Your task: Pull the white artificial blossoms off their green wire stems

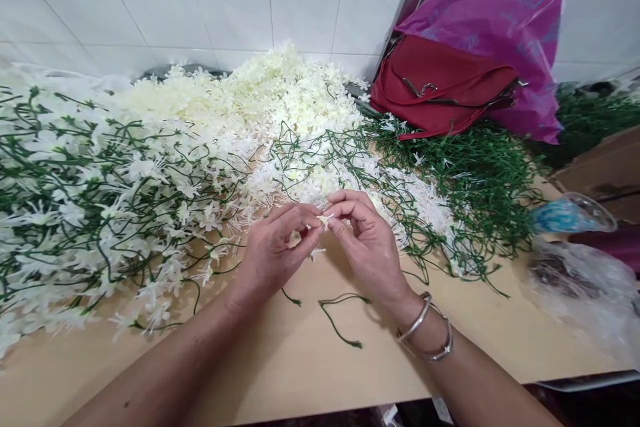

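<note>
Head view: at the frame's center, the left hand [277,247] and right hand [367,247] are together, fingertips of both pinching a small white artificial flower piece [325,221] between them. White artificial flowers [144,168] fill the left side, cream blossoms [287,90] heap at upper center, and green stems [473,190] lie at right below a red handbag [445,77].

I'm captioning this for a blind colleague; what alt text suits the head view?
A person's left hand and right hand pinch a small white flower piece between them over a tan tabletop. Green-stemmed white flowers lie heaped at left, loose pale blossoms behind, and a mass of green stems at right, near a red bag.
</note>
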`<move>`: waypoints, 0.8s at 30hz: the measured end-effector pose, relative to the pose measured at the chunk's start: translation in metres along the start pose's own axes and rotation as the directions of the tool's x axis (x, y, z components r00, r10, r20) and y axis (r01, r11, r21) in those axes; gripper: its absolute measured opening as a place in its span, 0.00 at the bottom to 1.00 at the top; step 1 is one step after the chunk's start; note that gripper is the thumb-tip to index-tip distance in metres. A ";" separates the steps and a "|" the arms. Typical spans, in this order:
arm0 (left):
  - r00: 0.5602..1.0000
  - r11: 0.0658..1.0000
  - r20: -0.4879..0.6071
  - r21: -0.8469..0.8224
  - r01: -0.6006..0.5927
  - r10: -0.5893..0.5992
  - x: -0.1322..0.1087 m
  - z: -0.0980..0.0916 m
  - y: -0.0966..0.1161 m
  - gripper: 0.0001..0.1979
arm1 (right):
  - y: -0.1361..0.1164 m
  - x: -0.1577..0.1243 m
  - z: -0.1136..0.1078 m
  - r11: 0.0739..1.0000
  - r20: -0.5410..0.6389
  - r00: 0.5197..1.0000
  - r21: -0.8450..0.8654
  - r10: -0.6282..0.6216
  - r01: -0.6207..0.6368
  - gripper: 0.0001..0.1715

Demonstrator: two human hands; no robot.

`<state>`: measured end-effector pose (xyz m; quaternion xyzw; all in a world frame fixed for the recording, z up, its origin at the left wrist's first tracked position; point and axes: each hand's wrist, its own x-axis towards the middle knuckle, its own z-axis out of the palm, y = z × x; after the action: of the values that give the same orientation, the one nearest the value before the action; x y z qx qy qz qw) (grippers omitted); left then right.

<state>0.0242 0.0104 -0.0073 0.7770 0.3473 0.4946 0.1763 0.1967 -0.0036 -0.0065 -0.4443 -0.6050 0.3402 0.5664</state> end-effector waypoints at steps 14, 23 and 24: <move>0.945 0.992 0.305 0.089 0.091 -0.114 0.008 -0.034 -0.008 0.03 | 0.009 0.013 -0.018 0.973 -0.100 0.979 0.165 0.177 -0.159 0.08; 0.629 0.972 0.750 0.080 0.220 -0.204 0.014 -0.065 0.012 0.06 | 0.016 0.017 -0.027 0.985 -0.115 0.985 0.131 0.130 -0.115 0.10; 0.591 0.970 0.776 0.110 0.217 -0.220 0.011 -0.065 0.015 0.08 | 0.016 0.017 -0.028 0.985 -0.110 0.985 0.129 0.130 -0.116 0.09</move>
<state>-0.0250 0.0038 0.0383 0.8662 0.3290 0.0805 0.3675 0.2271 0.0153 -0.0113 -0.4647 -0.5199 0.3842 0.6051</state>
